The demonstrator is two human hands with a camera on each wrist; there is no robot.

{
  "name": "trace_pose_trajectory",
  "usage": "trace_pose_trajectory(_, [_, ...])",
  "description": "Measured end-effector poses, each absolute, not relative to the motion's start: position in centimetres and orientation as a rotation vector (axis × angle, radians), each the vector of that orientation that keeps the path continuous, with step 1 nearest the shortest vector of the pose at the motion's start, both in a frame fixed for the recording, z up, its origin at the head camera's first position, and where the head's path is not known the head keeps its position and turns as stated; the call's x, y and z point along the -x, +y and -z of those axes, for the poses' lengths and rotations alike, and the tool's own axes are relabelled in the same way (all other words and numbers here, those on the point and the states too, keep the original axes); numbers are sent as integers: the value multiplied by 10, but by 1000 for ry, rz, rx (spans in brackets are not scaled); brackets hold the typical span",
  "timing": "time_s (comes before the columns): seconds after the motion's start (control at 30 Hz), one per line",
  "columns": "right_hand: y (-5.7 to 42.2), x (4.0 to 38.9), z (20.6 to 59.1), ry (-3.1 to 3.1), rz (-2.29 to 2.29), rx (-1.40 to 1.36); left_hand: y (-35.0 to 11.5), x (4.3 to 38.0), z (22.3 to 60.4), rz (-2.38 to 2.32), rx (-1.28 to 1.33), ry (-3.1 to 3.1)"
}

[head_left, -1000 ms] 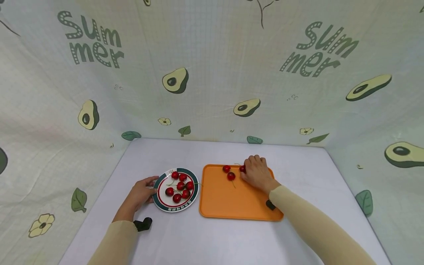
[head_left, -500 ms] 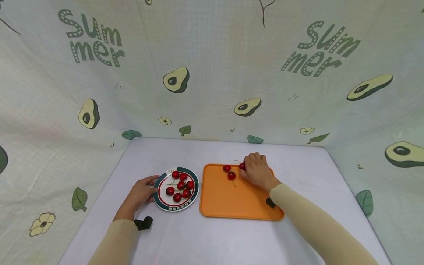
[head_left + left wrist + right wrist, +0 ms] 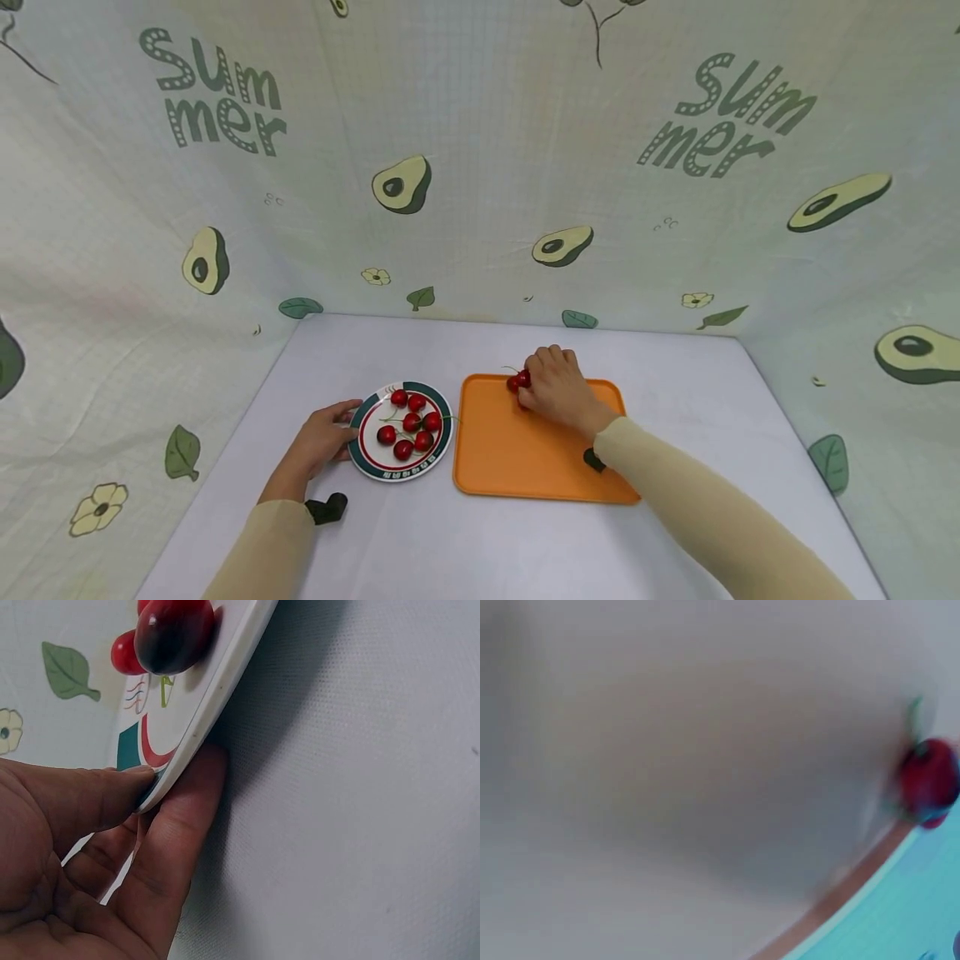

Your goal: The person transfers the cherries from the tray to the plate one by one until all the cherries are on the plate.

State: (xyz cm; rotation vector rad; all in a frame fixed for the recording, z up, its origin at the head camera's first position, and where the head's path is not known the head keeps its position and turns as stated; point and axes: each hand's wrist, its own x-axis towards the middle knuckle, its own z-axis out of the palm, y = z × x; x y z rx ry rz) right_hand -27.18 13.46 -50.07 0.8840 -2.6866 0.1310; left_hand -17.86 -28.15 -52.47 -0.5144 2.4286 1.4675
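In the head view my left hand (image 3: 322, 435) grips the left rim of a round plate (image 3: 363, 461) with a green band and red ring. The left wrist view shows the thumb (image 3: 97, 796) on top of the rim and fingers underneath it. Several red cherries (image 3: 403, 450) with stems lie on the plate. My right hand (image 3: 561, 390) holds a cherry (image 3: 524, 378) by the fingertips over the far edge of the orange tray (image 3: 525, 467). Close beside it sits another cherry (image 3: 513, 384); a third is mostly hidden by the fingers. The right wrist view is blurred, with a cherry (image 3: 928, 776) at its right.
Plate and tray stand side by side on a white table (image 3: 420, 542), a narrow gap between them. A cloth (image 3: 480, 167) printed with avocados and leaves hangs behind and at both sides. Black straps with camera mounts (image 3: 327, 508) sit on the wrists.
My right hand has moved left along the tray's far edge with the cherry, covering most of the cherry nearer the middle. The left hand and the plate have stayed in place.
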Motion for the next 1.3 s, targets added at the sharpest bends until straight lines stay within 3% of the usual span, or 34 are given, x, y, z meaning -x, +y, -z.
trace_pose_trajectory(0.43, [81, 260, 491, -2588, -70, -1085, -279, 179, 521, -1461, 524, 2427])
trace_pose_trajectory(1.0, [7, 253, 488, -2737, 13, -1066, -281, 179, 518, -1443, 519, 2430])
trace_pose_trajectory(1.3, [-7, 252, 501, -2755, 118, -1050, -281, 179, 521, -1447, 525, 2424])
